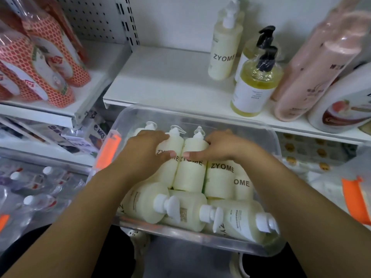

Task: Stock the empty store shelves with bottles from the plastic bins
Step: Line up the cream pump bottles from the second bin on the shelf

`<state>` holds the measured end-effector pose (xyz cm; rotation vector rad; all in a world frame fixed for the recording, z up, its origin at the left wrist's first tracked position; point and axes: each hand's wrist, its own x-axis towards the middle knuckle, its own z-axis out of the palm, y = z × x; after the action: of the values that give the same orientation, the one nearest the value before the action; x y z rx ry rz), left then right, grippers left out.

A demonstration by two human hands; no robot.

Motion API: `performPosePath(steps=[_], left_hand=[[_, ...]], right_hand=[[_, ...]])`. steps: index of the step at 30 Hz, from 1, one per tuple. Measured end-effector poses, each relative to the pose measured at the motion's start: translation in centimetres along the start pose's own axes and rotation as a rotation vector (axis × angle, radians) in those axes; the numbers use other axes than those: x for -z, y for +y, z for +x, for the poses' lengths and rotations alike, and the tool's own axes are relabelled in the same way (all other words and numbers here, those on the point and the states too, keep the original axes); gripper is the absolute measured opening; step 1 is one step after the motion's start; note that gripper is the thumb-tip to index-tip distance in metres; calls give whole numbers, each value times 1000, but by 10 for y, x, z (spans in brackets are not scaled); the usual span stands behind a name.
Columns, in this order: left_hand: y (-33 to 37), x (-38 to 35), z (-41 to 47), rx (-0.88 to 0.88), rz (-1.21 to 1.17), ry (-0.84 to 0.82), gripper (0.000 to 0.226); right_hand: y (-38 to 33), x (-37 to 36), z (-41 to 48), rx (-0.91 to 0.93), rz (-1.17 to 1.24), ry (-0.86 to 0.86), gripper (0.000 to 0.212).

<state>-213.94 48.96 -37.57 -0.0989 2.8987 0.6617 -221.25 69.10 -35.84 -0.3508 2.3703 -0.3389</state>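
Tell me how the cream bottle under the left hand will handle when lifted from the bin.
The bottle looks full, so it is probably heavy for its size. Its smooth plastic may slip; the left hand grips near its shoulder. Its tall, narrow shape could tip on the shelf.

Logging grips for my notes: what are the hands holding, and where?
The left hand grips one cream ZYOME pump bottle, the right hand the neighbouring bottle, each round the upper body.

ZYOME stood in black capitals on the cream pump bottle (223, 47) on the shelf (160, 87) and on the cream bottles (219, 181) in the clear bin (200, 117); one half-hidden bottle (243, 189) showed only OME; other labels were unreadable
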Motion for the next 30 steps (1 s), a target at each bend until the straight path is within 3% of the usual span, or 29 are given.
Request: performPosePath(steps=[4,8,11,15,17,19,23,26,30], left_hand=[[-9,1,15,-25,-13,32,51],[-11,-3,24,-27,75,31,49],[-11,-2,27,-19,90,19,46],[-11,3,27,-31,86,4,47],[-9,3,27,-17,58,-2,47],[-5,7,25,-3,-51,19,46],[7,19,17,21,-408,10,42],[14,25,13,-7,-661,-114,51],[22,23,11,-41,-756,-378,51]], right_hand=[[-5,-5,4,-23,86,49,76],[-8,-11,12,-74,68,94,73],[-8,-11,11,-51,256,139,60],[-4,-19,9,-75,450,235,71],[-2,-18,7,-66,559,255,65],[0,-13,2,-12,636,249,55],[11,-5,-13,83,696,240,56],[17,-7,-25,158,780,252,52],[20,3,-34,263,931,297,53]])
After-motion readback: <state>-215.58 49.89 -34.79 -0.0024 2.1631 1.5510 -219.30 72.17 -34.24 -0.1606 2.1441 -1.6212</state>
